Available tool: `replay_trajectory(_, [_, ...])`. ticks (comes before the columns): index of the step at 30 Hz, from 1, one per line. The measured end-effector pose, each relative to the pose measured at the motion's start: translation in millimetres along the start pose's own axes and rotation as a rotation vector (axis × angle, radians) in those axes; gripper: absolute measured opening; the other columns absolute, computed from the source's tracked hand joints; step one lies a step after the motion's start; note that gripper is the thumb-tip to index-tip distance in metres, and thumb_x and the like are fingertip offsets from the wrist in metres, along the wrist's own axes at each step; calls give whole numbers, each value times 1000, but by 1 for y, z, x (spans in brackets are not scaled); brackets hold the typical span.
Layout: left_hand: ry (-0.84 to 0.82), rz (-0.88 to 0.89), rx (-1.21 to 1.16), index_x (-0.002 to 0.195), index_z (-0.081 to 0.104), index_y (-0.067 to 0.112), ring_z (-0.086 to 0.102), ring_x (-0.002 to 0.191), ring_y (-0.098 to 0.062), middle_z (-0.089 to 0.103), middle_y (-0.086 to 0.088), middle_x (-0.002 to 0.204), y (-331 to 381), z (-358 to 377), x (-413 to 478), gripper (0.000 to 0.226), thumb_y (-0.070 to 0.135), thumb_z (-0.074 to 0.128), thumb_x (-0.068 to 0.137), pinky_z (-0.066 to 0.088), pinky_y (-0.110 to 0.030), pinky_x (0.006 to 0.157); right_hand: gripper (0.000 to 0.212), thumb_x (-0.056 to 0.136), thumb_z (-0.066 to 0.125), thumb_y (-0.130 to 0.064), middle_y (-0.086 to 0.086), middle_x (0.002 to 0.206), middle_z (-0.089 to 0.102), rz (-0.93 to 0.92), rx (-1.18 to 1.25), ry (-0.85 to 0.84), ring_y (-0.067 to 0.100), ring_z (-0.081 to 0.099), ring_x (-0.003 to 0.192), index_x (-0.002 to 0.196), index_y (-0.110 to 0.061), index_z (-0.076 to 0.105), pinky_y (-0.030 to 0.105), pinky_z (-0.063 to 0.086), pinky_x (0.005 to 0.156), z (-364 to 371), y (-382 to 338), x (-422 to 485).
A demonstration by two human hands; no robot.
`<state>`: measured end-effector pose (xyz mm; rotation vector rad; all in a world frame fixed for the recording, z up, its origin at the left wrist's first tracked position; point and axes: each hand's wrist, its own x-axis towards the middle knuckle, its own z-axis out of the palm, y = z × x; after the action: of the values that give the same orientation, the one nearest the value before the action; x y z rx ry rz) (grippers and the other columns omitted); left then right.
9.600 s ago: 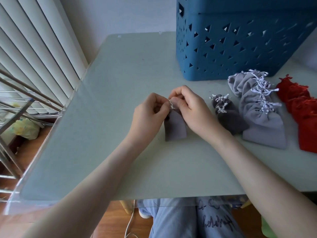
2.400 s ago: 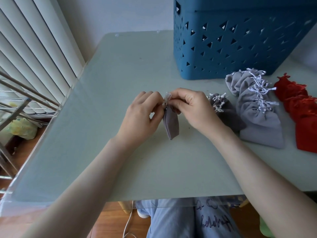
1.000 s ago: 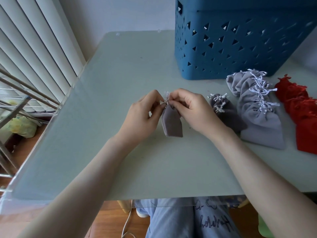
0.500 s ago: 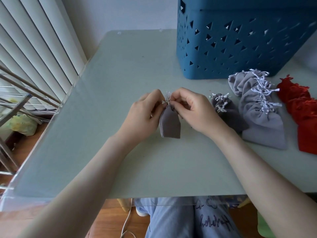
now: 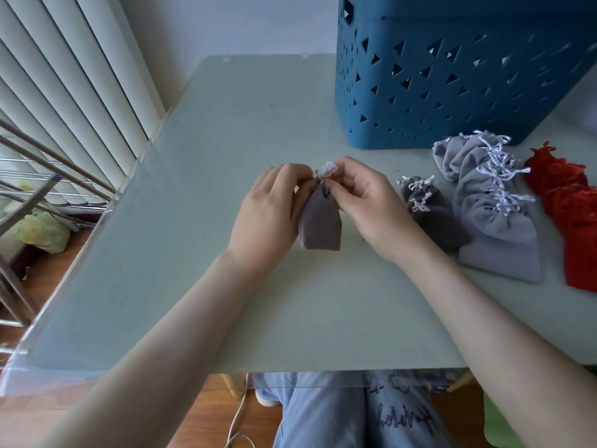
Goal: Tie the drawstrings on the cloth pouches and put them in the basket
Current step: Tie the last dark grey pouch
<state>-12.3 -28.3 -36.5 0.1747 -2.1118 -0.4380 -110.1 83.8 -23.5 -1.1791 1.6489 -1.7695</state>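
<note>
Pulls white drawstring (image 5: 324, 171) into a fuller bunch than half a second ago; keeps small grey pouch (image 5: 319, 224) at the same spot on counter (image 5: 226, 156).
Pinches the cord at the pouch neck with left hand (image 5: 268, 215) and right hand (image 5: 365, 202), fingers (image 5: 342, 185) of both curled tight on it; lets the pouch body hang below, bottom edge at or just off the counter, cannot tell which. Reads as knot being cinched, tie likely near done. Leaves the drop into blue basket (image 5: 452, 76) pending; notes dark grey pouches (image 5: 429, 208), light grey pouches (image 5: 491, 202) and red pouches (image 5: 571, 215) lying right of the hands, near the basket, not inside.
</note>
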Motion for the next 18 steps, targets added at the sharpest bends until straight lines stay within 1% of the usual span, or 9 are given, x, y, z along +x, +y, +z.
replay_trajectory(4, [-22, 86, 55, 85, 61, -3, 46, 70, -17, 61, -12, 75, -2, 0, 1, 21, 12, 49, 92, 38, -24, 62, 21, 95, 48, -4, -8, 76, 60, 6, 1, 4, 2, 53, 76, 82, -18, 55, 19, 41, 74, 0, 0, 0])
replay_trajectory(7, [-69, 152, 116, 83, 59, -2, 48, 69, -23, 58, -12, 75, -4, 0, 1, 17, 9, 49, 91, 40, -33, 60, 24, 96, 48, -1, -8, 75, 59, 25, -5, 15, 0, 53, 75, 82, -19, 55, 16, 41, 73, 0, -1, 0])
replay_trajectory(9, [-91, 156, 137, 83, 59, -2, 44, 71, -22, 57, -12, 75, -4, 0, 1, 18, 9, 48, 91, 40, -35, 59, 23, 96, 48, -1, -6, 76, 59, 32, -14, 20, 0, 52, 74, 82, -18, 55, 15, 40, 72, 1, -1, 0])
replay_trajectory(11, [-100, 129, 122, 82, 57, -3, 41, 72, -20, 57, -13, 75, -3, -1, 0, 19, 10, 46, 91, 39, -32, 60, 22, 96, 48, -1, -4, 77, 59, 34, -23, 22, 2, 53, 75, 82, -17, 55, 15, 40, 72, 1, -1, 0])
replay_trajectory(12, [-105, 98, 91, 83, 57, -3, 41, 72, -18, 56, -13, 76, -1, -1, 0, 18, 10, 46, 90, 38, -28, 61, 22, 96, 48, -1, -4, 78, 59, 35, -25, 21, 3, 53, 76, 83, -17, 55, 16, 40, 73, 1, -1, 0])
replay_trajectory(14, [-127, -16, -20, 87, 56, -3, 42, 73, -14, 55, -7, 80, 0, -1, 0, 14, 10, 51, 90, 34, -20, 63, 21, 96, 47, -1, -4, 78, 60, 38, -26, 17, 4, 53, 78, 83, -16, 55, 17, 40, 73, 0, 0, 0])
replay_trajectory(16, [-148, -120, -126, 90, 54, 0, 44, 73, -12, 52, 0, 84, -1, -1, 0, 10, 11, 54, 91, 34, -20, 62, 22, 96, 47, -2, -5, 76, 60, 38, -36, 14, 5, 52, 77, 82, -17, 55, 18, 40, 72, -1, 0, 0])
replay_trajectory(18, [-142, -136, -128, 89, 54, 2, 44, 71, -11, 53, 1, 82, -2, 0, 0, 7, 8, 56, 89, 35, -20, 61, 23, 96, 47, -2, -6, 76, 60, 41, -49, 16, 6, 52, 78, 82, -18, 55, 19, 40, 72, 0, 1, 1])
